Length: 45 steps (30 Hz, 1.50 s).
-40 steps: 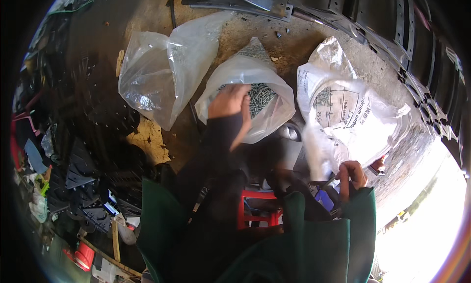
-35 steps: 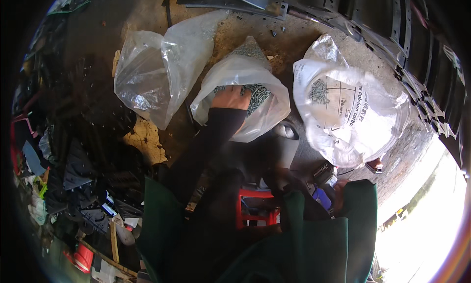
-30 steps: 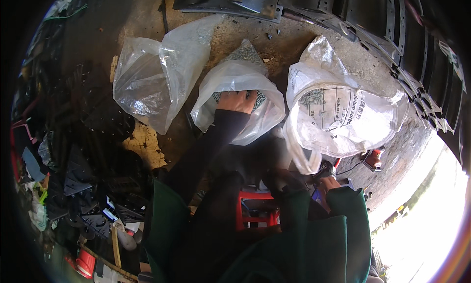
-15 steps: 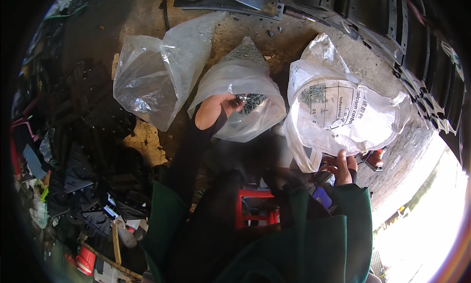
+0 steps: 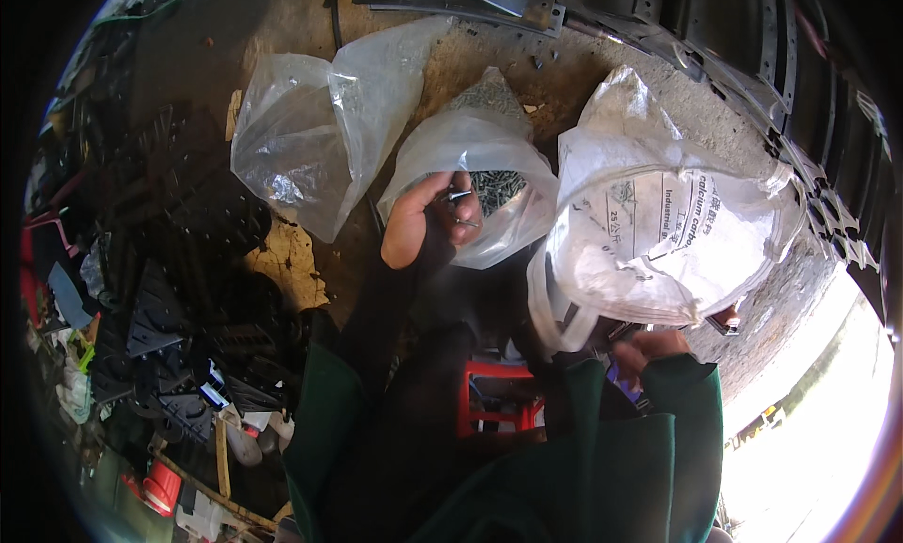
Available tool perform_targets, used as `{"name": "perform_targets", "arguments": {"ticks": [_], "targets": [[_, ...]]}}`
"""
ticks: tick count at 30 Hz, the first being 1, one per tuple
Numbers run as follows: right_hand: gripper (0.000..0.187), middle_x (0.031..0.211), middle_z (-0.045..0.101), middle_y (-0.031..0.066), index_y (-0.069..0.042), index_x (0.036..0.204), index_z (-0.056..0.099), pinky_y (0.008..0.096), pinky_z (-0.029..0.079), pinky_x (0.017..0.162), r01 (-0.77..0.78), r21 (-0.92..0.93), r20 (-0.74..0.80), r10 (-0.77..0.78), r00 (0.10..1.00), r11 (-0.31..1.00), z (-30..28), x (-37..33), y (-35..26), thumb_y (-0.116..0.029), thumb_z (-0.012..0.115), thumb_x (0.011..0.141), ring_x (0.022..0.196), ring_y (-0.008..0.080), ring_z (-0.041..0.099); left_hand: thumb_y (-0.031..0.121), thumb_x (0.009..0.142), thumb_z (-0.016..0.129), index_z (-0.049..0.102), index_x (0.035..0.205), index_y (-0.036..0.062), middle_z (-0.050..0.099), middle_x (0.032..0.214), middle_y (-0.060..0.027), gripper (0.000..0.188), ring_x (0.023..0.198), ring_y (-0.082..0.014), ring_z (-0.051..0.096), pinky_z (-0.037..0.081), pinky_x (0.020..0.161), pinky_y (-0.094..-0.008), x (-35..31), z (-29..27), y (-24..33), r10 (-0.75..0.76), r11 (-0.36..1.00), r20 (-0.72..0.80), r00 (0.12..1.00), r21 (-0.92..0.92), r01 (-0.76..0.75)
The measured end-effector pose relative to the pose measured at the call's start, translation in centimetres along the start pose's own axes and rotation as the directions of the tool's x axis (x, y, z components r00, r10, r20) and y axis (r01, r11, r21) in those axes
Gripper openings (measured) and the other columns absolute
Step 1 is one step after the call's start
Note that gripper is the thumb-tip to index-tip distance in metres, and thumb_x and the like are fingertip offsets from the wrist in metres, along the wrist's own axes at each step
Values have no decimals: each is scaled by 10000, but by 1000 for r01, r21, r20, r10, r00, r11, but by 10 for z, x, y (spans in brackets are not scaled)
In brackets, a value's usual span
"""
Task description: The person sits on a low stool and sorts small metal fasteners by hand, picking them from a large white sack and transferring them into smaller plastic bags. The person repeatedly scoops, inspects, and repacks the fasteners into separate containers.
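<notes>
My left hand (image 5: 420,225) is raised at the mouth of the middle clear plastic bag (image 5: 480,134), which holds a heap of small dark metal screws (image 5: 497,183). The fingers pinch a few screws (image 5: 455,199). My right hand (image 5: 651,343) is low on the right, gripping the lower edge of a white printed sack (image 5: 658,232) that stands open beside the middle bag. Most of that hand is hidden by the sack and my green sleeve.
A third crumpled clear bag (image 5: 301,157) lies to the left on the dirt ground. Dark metal parts (image 5: 160,289) are piled along the left. Metal rails (image 5: 752,44) run along the top right. A red plastic stool (image 5: 499,407) is below me.
My left hand has pulled back out of the middle bag toward me with a few screws in its fingers. The white sack has been drawn up and closer to the middle bag.
</notes>
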State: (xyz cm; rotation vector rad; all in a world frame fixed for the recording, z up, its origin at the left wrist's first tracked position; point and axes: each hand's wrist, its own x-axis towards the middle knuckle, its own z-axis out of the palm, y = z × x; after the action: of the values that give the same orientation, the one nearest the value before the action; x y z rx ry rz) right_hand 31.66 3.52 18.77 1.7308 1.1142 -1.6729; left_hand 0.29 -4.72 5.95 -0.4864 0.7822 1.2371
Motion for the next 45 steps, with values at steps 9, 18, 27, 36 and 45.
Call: {"name": "perform_targets", "arguments": {"ticks": [9, 18, 27, 36, 45], "targets": [[371, 831, 644, 95, 5, 900, 621, 270, 432, 729, 735, 251, -388, -630, 672, 629, 6, 30, -83, -362, 585, 938, 768, 152, 580, 283, 1027, 325, 510, 870, 82, 459, 599, -27, 315, 414, -109, 342, 292, 437, -263, -13, 39, -6, -146, 976, 486, 862, -70, 204], [417, 796, 595, 100, 8, 854, 574, 294, 422, 647, 672, 618, -478, -483, 734, 409, 28, 78, -63, -358, 453, 1013, 679, 170, 531, 254, 965, 398, 574, 1054, -23, 598, 1107, -234, 340, 820, -278, 606, 481, 734, -352, -8, 84, -24, -239, 966, 310, 920, -20, 258], [675, 1440, 386, 209, 26, 1439, 309, 413, 312, 1111, 540, 821, -450, -374, 811, 182, 80, 89, -21, -506, 295, 1024, 1342, 291, 376, 334, 953, 404, 324, 1401, -133, 341, 1467, -288, 652, 1374, -358, 350, 299, 1130, -437, -6, 105, -49, -202, 977, 360, 911, 6, 215], [930, 1413, 411, 228, 57, 1476, 173, 448, 322, 1077, 280, 959, -273, -383, 883, -39, 82, 92, -29, -697, 254, 938, 1275, 348, 440, 428, 1018, 380, 195, 1460, -102, 260, 1519, -223, 715, 1431, -283, 211, 175, 1161, -363, 13, 116, -86, -50, 898, 204, 978, 438, -45], [879, 1455, 339, 273, 60, 1485, 107, 487, 342, 1067, 305, 930, -214, -375, 902, 203, 81, 90, -34, -632, 277, 970, 1321, 366, 389, 270, 949, 573, 566, 1240, -26, 642, 1066, -99, 416, 958, -158, 594, 461, 881, -330, -37, 86, -33, 307, 607, 101, 946, 745, -276]]}}
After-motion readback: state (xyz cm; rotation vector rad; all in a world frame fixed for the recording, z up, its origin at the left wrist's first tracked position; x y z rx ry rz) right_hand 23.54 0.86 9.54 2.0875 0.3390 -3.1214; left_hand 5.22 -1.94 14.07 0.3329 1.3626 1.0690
